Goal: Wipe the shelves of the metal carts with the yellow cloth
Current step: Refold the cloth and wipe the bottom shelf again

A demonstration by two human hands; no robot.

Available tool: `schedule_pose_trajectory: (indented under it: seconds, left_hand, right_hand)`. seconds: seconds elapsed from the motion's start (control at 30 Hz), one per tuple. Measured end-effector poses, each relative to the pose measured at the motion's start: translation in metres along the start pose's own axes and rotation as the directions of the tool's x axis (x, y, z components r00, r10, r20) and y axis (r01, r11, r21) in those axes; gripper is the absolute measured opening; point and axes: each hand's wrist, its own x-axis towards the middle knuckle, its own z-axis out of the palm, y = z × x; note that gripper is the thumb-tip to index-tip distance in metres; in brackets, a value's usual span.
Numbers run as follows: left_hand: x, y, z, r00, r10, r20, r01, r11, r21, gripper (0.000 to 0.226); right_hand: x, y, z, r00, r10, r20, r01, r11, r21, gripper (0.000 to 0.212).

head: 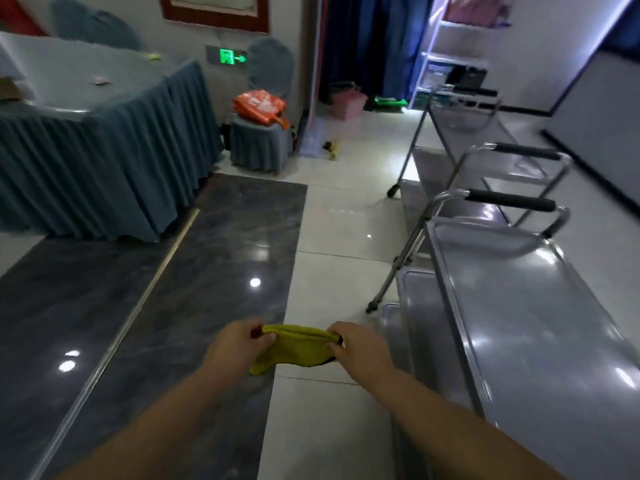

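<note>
Head view: both hands, left (232, 344) and right (360, 344), pinch the yellow cloth (294, 349) stretched between them.

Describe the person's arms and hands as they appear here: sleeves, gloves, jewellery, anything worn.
Both forearms are bare up to the bottom edge of the picture, so no sleeve shows. The left hand and the right hand wear no gloves. No watch, bracelet or ring can be seen on either wrist or on the fingers in view. No markings or bandages show; the picture is slightly soft, so very fine detail cannot be ruled out.
</note>
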Motion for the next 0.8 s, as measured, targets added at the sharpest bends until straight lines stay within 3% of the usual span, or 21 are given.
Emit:
schedule_pose_trajectory:
  seconds: [0.17, 0.4, 0.8]
  left_hand:
    - [0.084, 0.025, -0.007, 0.982, 0.12, 0.149, -0.117, 0.993, -0.023, 0.03]
    - [0.189, 0.076, 0.036, 0.863, 0.251, 0.438, -0.27, 0.963, -0.02, 0.024]
    - [0.373, 0.182, 0.096, 0.749, 0.288, 0.596, -0.433, 0.894, 0.112, 0.014]
  right_hand:
    - [0.032, 0.004, -0.01, 0.972, 0.228, -0.056, -0.226, 0.973, 0.048, 0.017]
    - [0.066, 0.061, -0.023, 0.847, 0.517, -0.12, -0.501, 0.854, 0.139, 0.02]
    - [0.185, 0.161, -0.057, 0.669, 0.729, -0.146, -0.665, 0.675, 0.319, 0.018]
